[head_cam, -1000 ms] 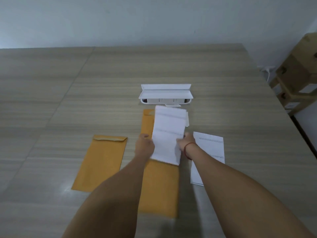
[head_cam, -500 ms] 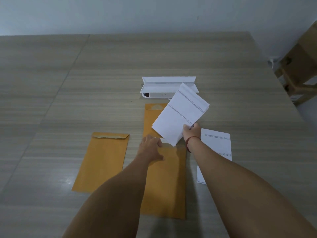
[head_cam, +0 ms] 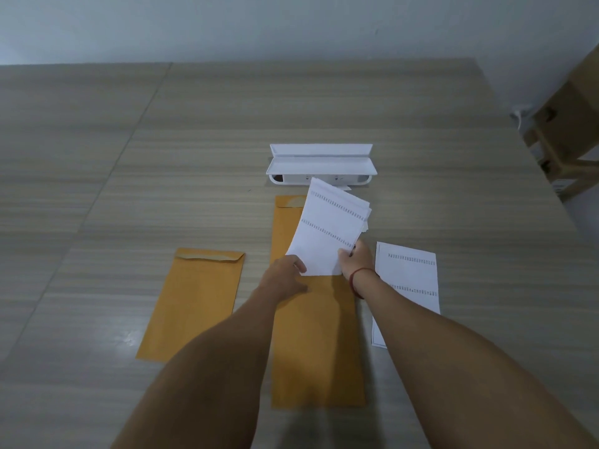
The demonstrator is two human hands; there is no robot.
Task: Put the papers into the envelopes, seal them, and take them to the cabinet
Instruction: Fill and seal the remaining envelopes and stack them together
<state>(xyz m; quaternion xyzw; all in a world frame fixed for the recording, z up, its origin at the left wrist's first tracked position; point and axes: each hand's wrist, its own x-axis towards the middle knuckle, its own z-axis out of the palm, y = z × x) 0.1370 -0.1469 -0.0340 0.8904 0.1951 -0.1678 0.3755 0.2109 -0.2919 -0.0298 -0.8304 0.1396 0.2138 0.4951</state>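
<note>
The stack of papers [head_cam: 329, 231] has swung back from its rightward tilt and now stands over the middle envelope [head_cam: 316, 338]. The left grip [head_cam: 285, 272] has come up to its lower left corner. The right grip [head_cam: 355, 259] pinches the stack's lower right edge. I cannot tell whether the left pinches or only touches. The envelope lies flat on the table [head_cam: 129, 189]. It seems best to square the sheets first, then feed them in.

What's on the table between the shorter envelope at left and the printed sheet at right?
The head view shows a longer envelope there; above it the right hand holds papers, and the left hand touches them.
</note>
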